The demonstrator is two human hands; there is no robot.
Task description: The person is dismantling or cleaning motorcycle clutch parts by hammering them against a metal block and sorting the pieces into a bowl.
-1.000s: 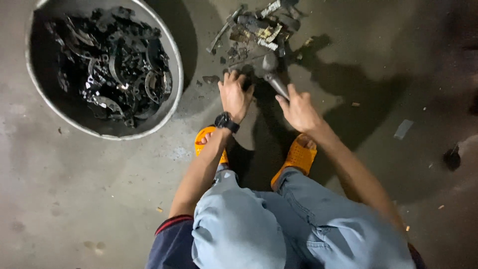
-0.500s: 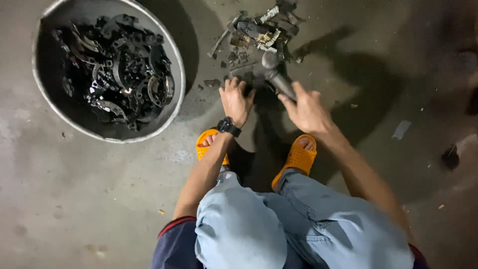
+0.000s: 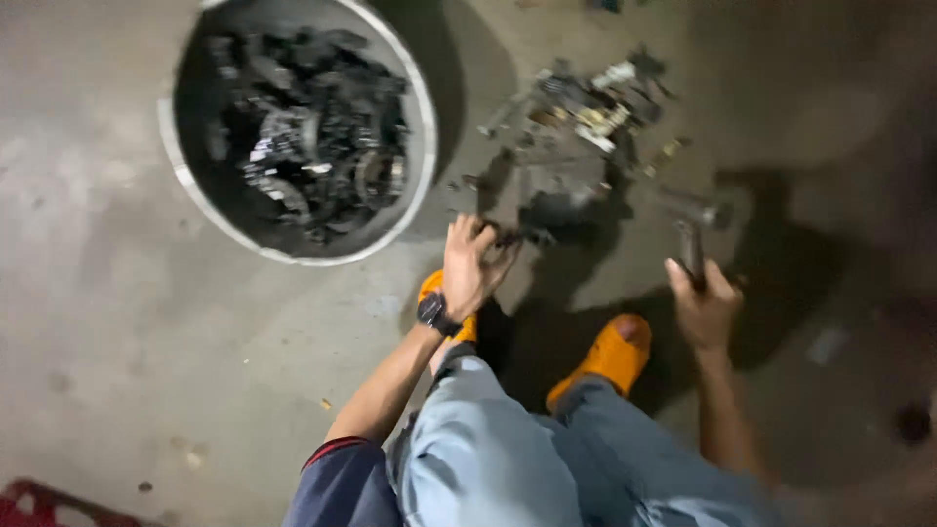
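I squat on a concrete floor in orange sandals. My left hand, with a black watch on its wrist, is closed on a small dark metal piece just above the floor. My right hand grips the handle of a hammer, raised to the right with its head pointing away from me. A pile of small metal scrap parts lies on the floor ahead of both hands. The picture is blurred by motion.
A round metal basin holding several dark metal parts stands at the upper left. My orange sandals sit below my hands. A red object shows at the bottom left corner. A dark spot marks the floor at right.
My right hand has pulled the hammer away from the pile to the right and lifted it. My left hand stays low by the pile, closed on a small piece. The view shifted.
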